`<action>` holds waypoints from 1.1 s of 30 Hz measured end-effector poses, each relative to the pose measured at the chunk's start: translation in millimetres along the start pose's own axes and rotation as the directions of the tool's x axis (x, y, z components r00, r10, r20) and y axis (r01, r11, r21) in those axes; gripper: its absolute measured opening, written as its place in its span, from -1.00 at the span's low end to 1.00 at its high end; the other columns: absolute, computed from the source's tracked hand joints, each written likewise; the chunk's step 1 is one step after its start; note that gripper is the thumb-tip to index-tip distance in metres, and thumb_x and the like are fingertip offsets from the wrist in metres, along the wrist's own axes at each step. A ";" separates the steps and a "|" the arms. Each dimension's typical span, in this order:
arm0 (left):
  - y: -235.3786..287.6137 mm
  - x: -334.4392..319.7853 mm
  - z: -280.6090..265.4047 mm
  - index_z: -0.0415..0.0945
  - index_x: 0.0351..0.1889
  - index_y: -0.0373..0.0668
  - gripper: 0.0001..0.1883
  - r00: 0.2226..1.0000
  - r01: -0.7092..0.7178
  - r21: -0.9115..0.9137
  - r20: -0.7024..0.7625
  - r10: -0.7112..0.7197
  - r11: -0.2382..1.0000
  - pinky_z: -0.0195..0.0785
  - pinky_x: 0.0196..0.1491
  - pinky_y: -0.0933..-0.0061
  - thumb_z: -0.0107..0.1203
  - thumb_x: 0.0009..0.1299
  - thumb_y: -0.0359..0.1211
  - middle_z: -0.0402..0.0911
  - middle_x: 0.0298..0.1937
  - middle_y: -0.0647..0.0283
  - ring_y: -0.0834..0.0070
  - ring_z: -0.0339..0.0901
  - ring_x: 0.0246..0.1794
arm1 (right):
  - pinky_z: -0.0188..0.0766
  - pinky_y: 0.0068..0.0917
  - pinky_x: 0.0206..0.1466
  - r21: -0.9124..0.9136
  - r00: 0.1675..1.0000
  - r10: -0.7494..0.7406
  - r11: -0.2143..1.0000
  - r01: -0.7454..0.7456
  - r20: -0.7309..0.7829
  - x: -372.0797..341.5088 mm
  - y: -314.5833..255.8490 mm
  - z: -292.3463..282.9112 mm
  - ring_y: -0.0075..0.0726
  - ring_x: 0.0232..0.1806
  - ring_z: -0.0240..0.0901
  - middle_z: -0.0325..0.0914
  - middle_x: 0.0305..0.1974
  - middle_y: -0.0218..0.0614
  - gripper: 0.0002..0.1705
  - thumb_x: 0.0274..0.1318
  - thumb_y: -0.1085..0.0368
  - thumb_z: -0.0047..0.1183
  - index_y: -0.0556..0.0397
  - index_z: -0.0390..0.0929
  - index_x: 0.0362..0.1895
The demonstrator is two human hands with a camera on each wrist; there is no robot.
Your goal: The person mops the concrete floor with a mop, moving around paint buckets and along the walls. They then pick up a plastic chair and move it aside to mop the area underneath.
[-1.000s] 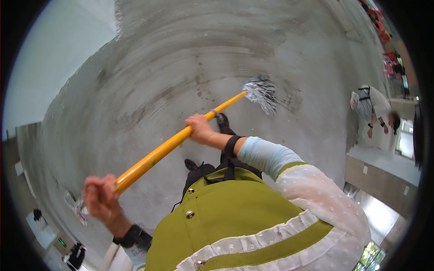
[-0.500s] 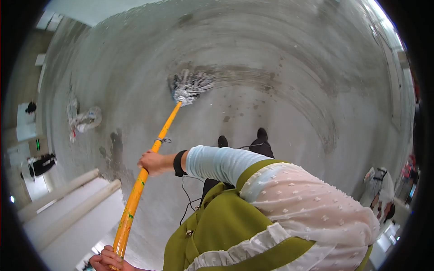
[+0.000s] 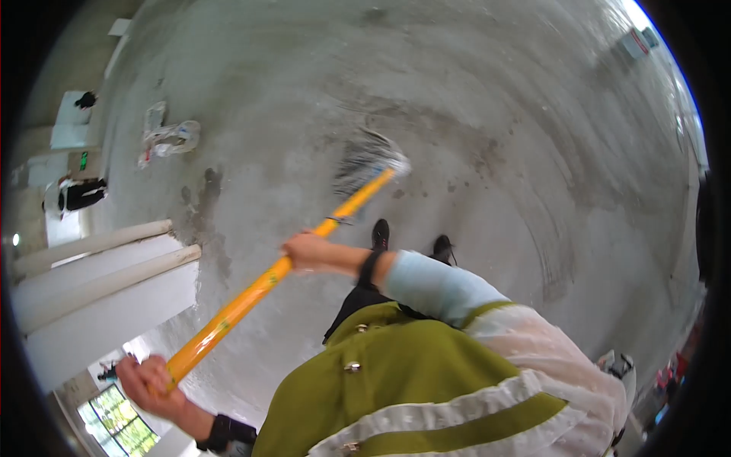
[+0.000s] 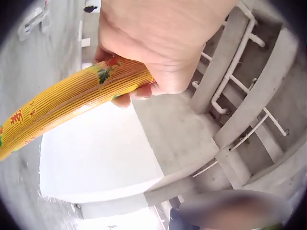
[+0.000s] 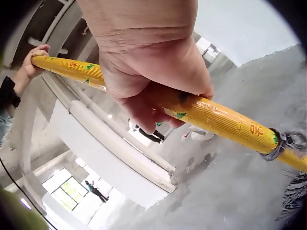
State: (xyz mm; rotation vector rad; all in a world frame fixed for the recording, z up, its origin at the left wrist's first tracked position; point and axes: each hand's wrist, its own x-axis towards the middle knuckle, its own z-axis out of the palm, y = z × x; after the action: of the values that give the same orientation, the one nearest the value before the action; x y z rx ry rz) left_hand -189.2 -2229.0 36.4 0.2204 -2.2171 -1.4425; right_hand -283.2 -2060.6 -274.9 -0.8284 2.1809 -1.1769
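Fingers of the left hand (image 3: 150, 385): curled round the top end of the yellow mop handle (image 3: 228, 320), fingertips showing beneath it in the left wrist view.
Fingers of the right hand (image 3: 303, 252): wrapped round the same handle lower down, just above a grey tie (image 3: 340, 220).
Mop strands (image 3: 362, 161): fanned over the concrete floor (image 3: 502, 228) ahead of the black shoes (image 3: 381, 233), blurred, trailing to the left of the handle's lower end.
Two-handed spacing: the hands sit well apart, probably so that the upper one steers the end while the lower one guides and presses.
Handle's slant: it runs from low left to the strands, which likely holds the wet end away from the feet.
Left edge: a white wall block (image 3: 137, 295) with pale pipes (image 3: 99, 250) stands nearest the left hand, seemingly the tightest side for the handle's end.
Floor room: broad beyond the strands and to the right; plastic bags (image 3: 179, 139) lie farther left, past dark wet patches (image 3: 205, 198).
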 end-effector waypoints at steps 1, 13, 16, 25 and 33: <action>-1.3 -4.4 11.6 0.30 -0.27 -0.24 -0.77 0.994 0.049 -0.089 0.102 -0.040 0.995 -0.02 -0.58 0.67 -0.23 0.37 -0.25 0.04 -0.84 0.50 0.76 -0.06 -0.84 | 0.29 -0.19 -0.18 -0.001 0.996 0.087 0.996 -0.087 -0.028 -30.9 8.8 -6.1 -0.10 -0.39 0.48 0.50 -0.53 -0.22 -0.82 -0.31 0.22 0.06 -0.04 0.51 -0.48; -79.6 -152.8 342.1 0.43 -0.48 -0.22 -0.87 0.295 0.748 -0.054 0.920 -0.259 0.661 0.12 -0.70 0.66 -0.02 0.24 -0.36 0.37 -0.75 0.31 0.69 0.30 -0.78 | 0.30 -0.09 -0.30 0.175 0.547 0.606 0.746 -0.642 -0.578 -408.3 188.2 33.0 0.18 -0.35 0.37 0.45 -0.52 0.00 -0.91 -0.29 0.36 -0.05 0.06 0.45 -0.55; -84.2 -227.9 360.0 0.41 -0.54 -0.26 -0.87 0.096 0.821 0.072 0.960 -0.261 0.567 0.14 -0.69 0.63 -0.02 0.20 -0.41 0.36 -0.77 0.33 0.63 0.30 -0.81 | 0.31 -0.12 -0.30 0.160 0.564 0.685 0.689 -0.707 -0.461 -489.2 212.4 79.4 0.16 -0.36 0.39 0.46 -0.51 -0.01 -0.90 -0.29 0.38 -0.07 0.08 0.45 -0.54; -73.5 -183.5 323.2 0.41 -0.55 -0.29 -0.87 0.168 0.857 -0.056 0.970 -0.174 0.513 0.15 -0.61 0.63 -0.01 0.18 -0.42 0.31 -0.74 0.37 0.68 0.24 -0.79 | 0.31 -0.30 -0.41 0.256 0.591 0.778 0.628 -0.735 -0.211 -454.2 187.2 74.5 0.02 -0.50 0.41 0.42 -0.62 -0.08 -0.77 -0.45 0.40 0.10 0.17 0.40 -0.53; -100.5 -46.3 115.7 0.41 -0.48 -0.32 -0.86 0.583 0.741 -0.353 0.761 -0.286 0.571 0.14 -0.62 0.62 -0.01 0.21 -0.40 0.28 -0.77 0.37 0.69 0.21 -0.80 | 0.25 -0.44 -0.55 0.107 0.872 0.477 0.878 -0.467 -0.106 -221.8 80.5 47.0 -0.43 -0.67 0.25 0.28 -0.75 -0.33 -0.79 -0.45 0.38 0.09 0.20 0.34 -0.64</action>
State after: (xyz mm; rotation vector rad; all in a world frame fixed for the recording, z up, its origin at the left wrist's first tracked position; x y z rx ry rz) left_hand -216.4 -2160.0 -105.5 0.2236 -1.9703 -2.9597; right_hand -122.3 -1891.2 -332.6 -0.1599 2.2452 -1.0718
